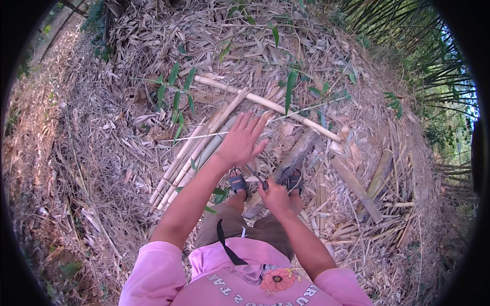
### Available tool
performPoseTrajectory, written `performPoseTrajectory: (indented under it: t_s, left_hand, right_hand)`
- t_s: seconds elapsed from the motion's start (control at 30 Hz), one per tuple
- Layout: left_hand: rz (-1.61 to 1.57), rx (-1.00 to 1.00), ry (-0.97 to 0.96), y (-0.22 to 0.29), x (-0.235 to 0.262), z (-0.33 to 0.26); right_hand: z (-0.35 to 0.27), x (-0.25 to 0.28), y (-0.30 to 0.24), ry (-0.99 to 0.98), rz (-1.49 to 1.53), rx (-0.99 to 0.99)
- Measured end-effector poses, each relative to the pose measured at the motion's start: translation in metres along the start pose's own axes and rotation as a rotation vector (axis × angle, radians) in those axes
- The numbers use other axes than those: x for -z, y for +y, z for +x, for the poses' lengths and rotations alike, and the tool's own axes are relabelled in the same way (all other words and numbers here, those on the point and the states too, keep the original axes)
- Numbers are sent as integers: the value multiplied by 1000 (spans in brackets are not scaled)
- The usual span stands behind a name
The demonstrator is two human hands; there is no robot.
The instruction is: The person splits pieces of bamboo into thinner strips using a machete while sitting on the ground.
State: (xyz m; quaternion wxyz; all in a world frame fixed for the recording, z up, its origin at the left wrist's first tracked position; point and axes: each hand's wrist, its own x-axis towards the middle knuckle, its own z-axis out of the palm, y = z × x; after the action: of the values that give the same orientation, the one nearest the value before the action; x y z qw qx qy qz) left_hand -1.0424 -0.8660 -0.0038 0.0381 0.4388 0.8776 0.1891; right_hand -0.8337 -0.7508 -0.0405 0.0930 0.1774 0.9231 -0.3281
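Note:
My left hand (241, 140) is stretched out with its fingers spread, palm down, above a bundle of pale split bamboo strips (196, 148) lying on the ground; it holds nothing. My right hand (274, 196) is closed around the handle of a dark tool (255, 176), probably a knife, whose blade points up and left between my feet. A thick grey log (291, 160) lies under my right foot. A long pale bamboo pole (265, 104) runs across beyond my left hand.
Dry bamboo leaves and straw cover the ground all around. More cut bamboo pieces (367, 181) lie to the right. Green bamboo shoots (176, 94) rise at the left, and dense green foliage (434, 66) stands at the far right. My feet wear sandals (238, 182).

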Motion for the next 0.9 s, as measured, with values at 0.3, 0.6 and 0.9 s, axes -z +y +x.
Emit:
performPoseTrajectory:
  t_s: [0.3,0.6,0.9]
  left_hand:
    - [1,75,-23,-9,-7,5]
    - [92,-136,118,5,50,58]
    - [90,-57,-59,-36,3,17]
  right_hand:
    - [24,28,0,-29,-73,14]
    - [29,16,9,-24,-14,14]
    - [34,-4,19,-84,75,81]
